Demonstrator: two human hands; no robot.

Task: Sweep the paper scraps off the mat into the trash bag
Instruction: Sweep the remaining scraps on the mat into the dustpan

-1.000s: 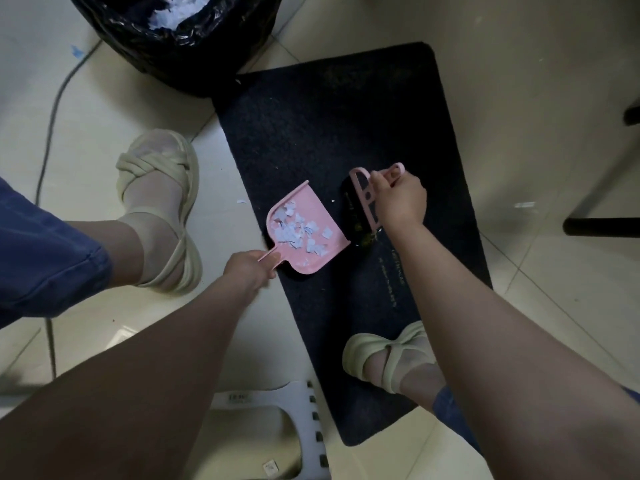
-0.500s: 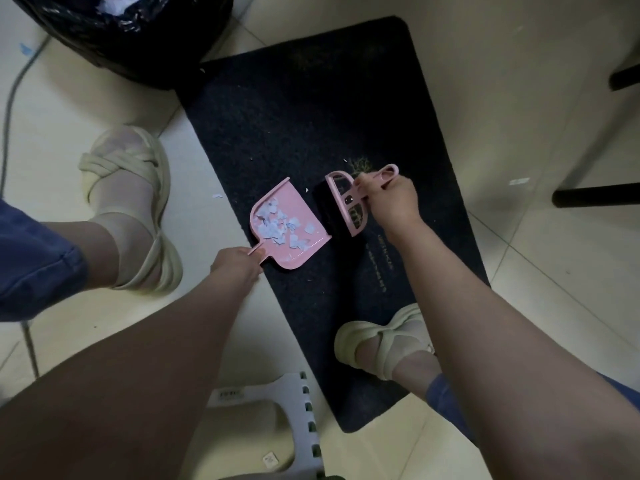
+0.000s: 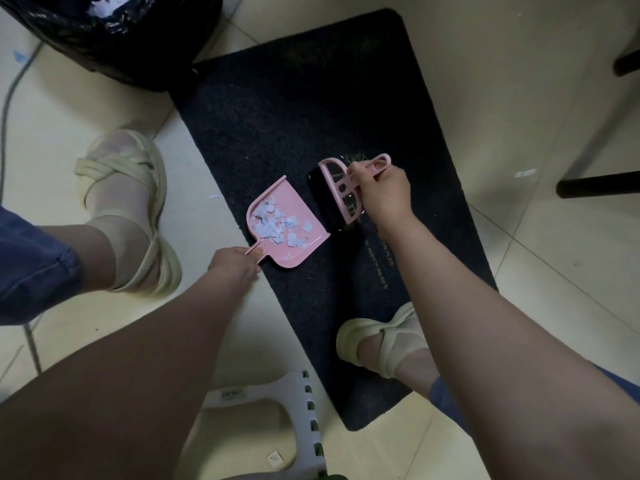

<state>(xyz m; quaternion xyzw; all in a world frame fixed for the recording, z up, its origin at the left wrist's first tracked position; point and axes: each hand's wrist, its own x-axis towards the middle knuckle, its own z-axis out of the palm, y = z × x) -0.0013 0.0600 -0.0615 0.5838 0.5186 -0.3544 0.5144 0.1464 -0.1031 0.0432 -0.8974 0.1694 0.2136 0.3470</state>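
Resting on one mat [image 3: 294,98] are one dustpan [image 3: 298,210] and one brush [image 3: 342,199].

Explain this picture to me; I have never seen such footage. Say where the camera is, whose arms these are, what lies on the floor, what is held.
No machine here: a person wears one camera on the head, looking down at their own hands. The left hand grips the handle of a pink dustpan holding paper scraps. The right hand grips a pink brush on the dark mat. A black trash bag stands at the mat's far corner.
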